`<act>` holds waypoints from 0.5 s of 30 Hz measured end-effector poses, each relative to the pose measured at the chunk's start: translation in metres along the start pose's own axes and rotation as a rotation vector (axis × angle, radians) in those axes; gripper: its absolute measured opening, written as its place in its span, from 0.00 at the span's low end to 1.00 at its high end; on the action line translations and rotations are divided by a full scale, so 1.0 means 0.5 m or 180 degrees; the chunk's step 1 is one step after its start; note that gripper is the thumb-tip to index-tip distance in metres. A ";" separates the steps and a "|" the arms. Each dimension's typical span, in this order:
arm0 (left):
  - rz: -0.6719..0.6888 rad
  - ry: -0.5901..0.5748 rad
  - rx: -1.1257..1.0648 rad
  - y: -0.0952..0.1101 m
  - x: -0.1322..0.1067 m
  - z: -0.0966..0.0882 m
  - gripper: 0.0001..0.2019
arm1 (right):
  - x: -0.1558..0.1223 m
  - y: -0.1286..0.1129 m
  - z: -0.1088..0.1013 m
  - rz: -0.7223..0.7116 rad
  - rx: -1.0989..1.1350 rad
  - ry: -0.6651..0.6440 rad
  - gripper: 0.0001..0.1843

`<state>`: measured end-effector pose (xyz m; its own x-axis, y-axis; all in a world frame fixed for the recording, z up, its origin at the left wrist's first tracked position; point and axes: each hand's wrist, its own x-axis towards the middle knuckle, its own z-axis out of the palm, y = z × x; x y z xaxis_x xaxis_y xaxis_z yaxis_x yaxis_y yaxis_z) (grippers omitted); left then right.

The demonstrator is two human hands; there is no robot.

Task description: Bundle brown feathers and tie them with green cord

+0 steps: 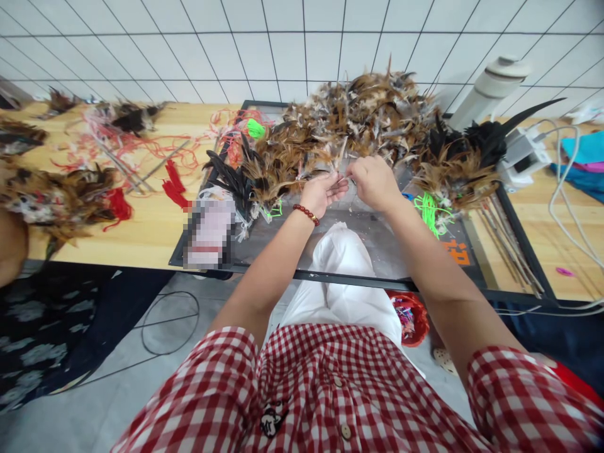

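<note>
Over the near edge of the big pile of brown feathers (358, 116), my left hand (323, 194) is turned palm up, thumb and fingers pressed together on something small and pale. My right hand (375, 181) is closed in a pinch just beside the left fingertips. What lies between the fingers is too small to make out. A bundle of black feathers (231, 179) lies left of my left hand. Bright green cord (429, 211) lies right of my right forearm, below more brown feathers (462, 173).
A white bottle (491, 88) stands at the back right, near a white device (523, 157) with cables. Thin sticks (512, 245) lie along the right of the dark-framed tray (542, 277). Red strings (174, 182) lie on the left. Another person's arm (12, 242) is at the left edge.
</note>
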<state>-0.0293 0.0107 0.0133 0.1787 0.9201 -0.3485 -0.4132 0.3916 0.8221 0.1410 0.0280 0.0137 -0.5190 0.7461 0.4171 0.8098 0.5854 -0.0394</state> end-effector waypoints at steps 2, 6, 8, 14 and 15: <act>-0.0055 -0.0064 0.0195 -0.001 -0.003 0.002 0.09 | -0.002 0.004 0.001 -0.0007 -0.0088 -0.0023 0.16; -0.0120 -0.0158 0.0506 -0.003 -0.010 0.007 0.09 | -0.005 0.010 0.002 -0.0021 -0.0159 -0.0058 0.15; -0.0116 -0.0171 0.0564 -0.004 -0.012 0.008 0.10 | -0.005 0.011 0.005 -0.0095 -0.0194 -0.0054 0.15; -0.0032 -0.0202 0.0733 -0.009 -0.014 0.015 0.12 | -0.006 0.006 0.022 -0.0293 -0.0321 0.0024 0.13; -0.0035 -0.0201 0.0740 -0.010 -0.014 0.015 0.13 | -0.006 0.004 0.024 -0.0306 -0.0348 0.0029 0.12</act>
<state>-0.0217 0.0025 0.0150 0.2404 0.9109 -0.3353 -0.1956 0.3838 0.9025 0.1411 0.0306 0.0016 -0.5936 0.6850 0.4225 0.7816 0.6157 0.0999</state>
